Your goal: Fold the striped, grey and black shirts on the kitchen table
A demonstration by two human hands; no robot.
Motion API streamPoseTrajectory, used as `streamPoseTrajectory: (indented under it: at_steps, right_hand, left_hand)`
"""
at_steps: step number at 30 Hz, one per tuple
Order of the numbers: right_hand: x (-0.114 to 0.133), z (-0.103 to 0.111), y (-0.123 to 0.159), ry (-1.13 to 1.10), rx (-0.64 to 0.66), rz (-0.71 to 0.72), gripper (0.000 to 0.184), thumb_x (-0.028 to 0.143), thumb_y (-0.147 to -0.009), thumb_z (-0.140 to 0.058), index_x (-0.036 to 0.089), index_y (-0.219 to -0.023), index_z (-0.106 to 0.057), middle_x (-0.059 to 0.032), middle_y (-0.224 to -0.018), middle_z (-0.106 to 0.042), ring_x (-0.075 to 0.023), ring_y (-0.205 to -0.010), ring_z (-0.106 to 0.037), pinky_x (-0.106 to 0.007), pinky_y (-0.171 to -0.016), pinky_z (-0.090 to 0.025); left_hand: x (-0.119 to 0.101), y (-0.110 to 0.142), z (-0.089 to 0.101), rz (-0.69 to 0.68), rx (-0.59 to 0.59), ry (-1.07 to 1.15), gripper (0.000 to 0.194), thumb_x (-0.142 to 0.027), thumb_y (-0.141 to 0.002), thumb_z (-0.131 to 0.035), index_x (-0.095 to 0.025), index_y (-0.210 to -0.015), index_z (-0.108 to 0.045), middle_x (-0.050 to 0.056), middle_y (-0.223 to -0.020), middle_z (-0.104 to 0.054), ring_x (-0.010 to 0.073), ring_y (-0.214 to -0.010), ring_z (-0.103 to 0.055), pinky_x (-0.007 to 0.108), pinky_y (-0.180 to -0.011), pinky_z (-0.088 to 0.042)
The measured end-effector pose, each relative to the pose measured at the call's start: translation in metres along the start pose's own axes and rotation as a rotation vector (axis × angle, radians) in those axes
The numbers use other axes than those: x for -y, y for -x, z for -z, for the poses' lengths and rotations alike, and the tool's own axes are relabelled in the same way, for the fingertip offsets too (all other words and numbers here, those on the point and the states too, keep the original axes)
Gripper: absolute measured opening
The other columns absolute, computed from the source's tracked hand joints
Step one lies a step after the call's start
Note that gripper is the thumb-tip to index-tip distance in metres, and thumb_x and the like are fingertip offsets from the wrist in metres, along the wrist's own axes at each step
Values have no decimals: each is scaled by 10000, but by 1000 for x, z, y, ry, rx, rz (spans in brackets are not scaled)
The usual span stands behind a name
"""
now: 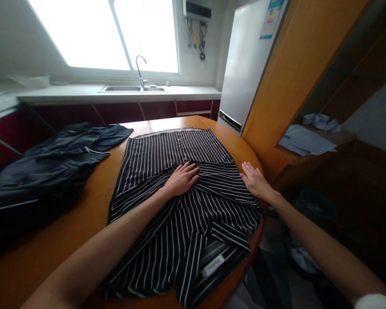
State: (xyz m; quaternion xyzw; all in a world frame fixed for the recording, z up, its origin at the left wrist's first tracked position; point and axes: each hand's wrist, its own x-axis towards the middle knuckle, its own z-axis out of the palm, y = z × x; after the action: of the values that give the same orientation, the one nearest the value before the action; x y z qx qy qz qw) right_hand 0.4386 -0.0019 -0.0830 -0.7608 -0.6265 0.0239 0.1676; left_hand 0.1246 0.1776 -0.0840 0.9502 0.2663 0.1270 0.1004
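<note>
A black shirt with white stripes (157,159) lies spread on the wooden table, its collar and label toward me and its hem at the far side. Both sleeves are folded inward across the front, meeting near the button line. My left hand (182,179) rests flat on the folded sleeves at the middle, fingers stretched out. Over at the shirt's right edge, my right hand (254,180) lies with extended fingers by the folded sleeve, close to the table's rim. Neither hand grips the cloth.
Dark garments (51,163) lie heaped on the left of the round table (99,197). Beyond it stand a counter with a sink (122,89) and a fridge (244,64). To the right are a shelf with papers (307,139) and a bin (317,204) on the floor.
</note>
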Motion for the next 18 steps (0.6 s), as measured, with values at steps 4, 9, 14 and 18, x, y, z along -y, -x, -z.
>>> streamPoseTrajectory:
  at_steps: [4, 9, 14, 18]
  right_hand:
    - [36, -8, -43, -26, 103, 219, 587, 397, -1039, -289, 187, -1586, -330, -96, -1668, -241, -258, -1552, -168, -552, -1245, -144]
    - [33, -27, -67, -18, 148, 108, 597, 426, -1041, -293, 177, -1582, -329, -118, -1653, -277, -279, -1535, -230, -613, -1227, -127]
    - [8, -27, -62, 13, 78, 4, 625, 473, -1042, -269, 148, -1570, -354, -132, -1656, -259, -304, -1546, -183, -642, -1221, -112]
    - [9, -15, -49, 70, -12, -66, 648, 468, -1046, -249, 104, -1577, -323, -160, -1658, -238, -305, -1549, -169, -630, -1225, -122]
  left_hand:
    - [3, -2, 1, -52, -73, 86, 541, -484, -1055, -338, -199, -1479, -516, 78, -1610, -392, 278, -1531, -250, 501, -1249, -226]
    - [6, 0, 1, -51, -187, 115, 520, -450, -1066, -301, -176, -1384, -610, 78, -1572, -445, 256, -1519, -281, 461, -1258, -252]
    - [8, -1, -2, 26, -97, 23, 522, -456, -1060, -333, -163, -1404, -594, 103, -1547, -481, 294, -1498, -321, 501, -1245, -251]
    - [5, -2, -2, 75, -28, -27, 535, -454, -1062, -320, -180, -1476, -519, 91, -1598, -410, 313, -1515, -284, 518, -1235, -244]
